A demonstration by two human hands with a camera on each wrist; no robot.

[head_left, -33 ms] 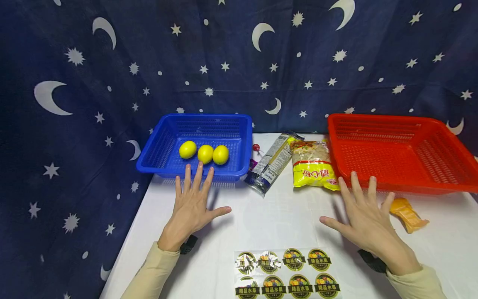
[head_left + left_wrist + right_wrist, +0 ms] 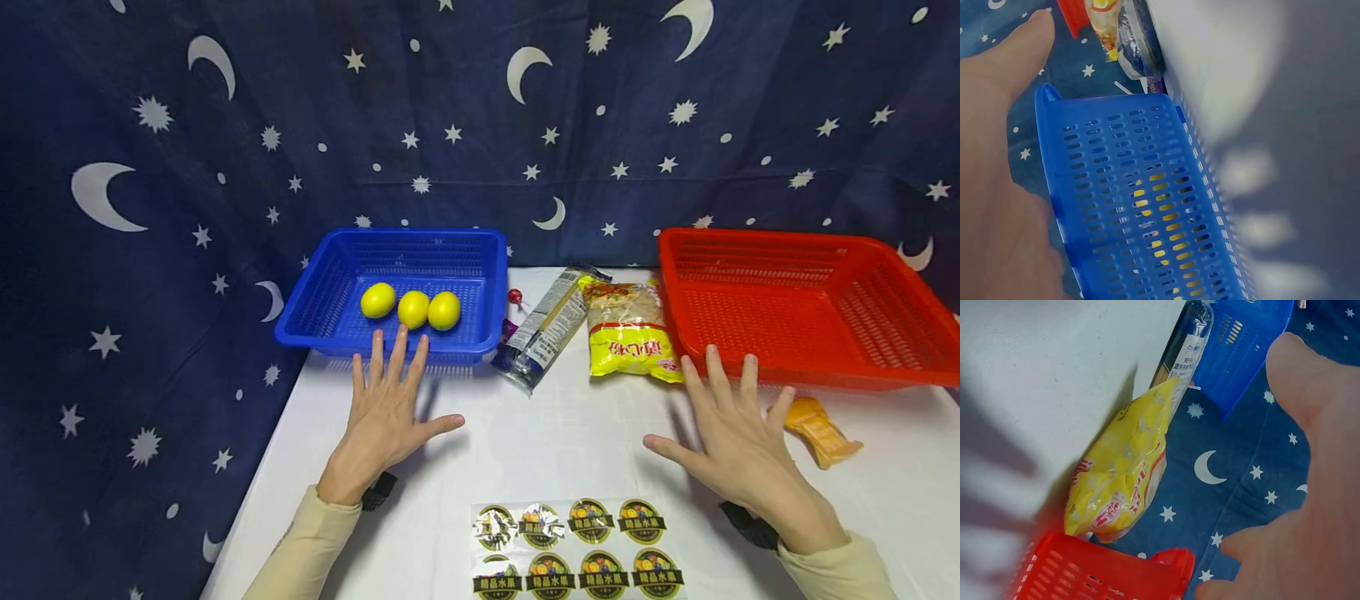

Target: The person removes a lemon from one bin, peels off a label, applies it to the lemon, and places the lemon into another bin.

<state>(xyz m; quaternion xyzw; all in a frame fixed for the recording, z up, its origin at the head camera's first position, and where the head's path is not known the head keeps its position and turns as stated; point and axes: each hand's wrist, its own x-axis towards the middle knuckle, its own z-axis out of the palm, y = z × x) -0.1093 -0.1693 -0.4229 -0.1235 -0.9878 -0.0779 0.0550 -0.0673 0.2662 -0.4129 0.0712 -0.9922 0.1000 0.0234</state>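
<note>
My left hand [image 2: 381, 421] is held over the table with fingers spread, its fingertips overlapping the near rim of a blue plastic basket [image 2: 300, 325]. Three yellow lemons [image 2: 378, 301] lie in that basket; the left wrist view shows their yellow through the slotted wall [image 2: 1110, 206]. With fingers apart as well, my right hand [image 2: 742, 450] is in front of a red plastic basket [image 2: 750, 312], fingertips overlapping its near edge. Beside that hand lies an orange wrapped packet [image 2: 823, 432]. Neither hand holds anything.
Between the baskets are a yellow bag of pasta [image 2: 633, 333], a long dark-and-silver packet [image 2: 551, 325] and a red lollipop [image 2: 515, 296]. A sheet of round fruit stickers [image 2: 573, 542] lies at the front. A starry dark blue cloth [image 2: 480, 150] hangs behind.
</note>
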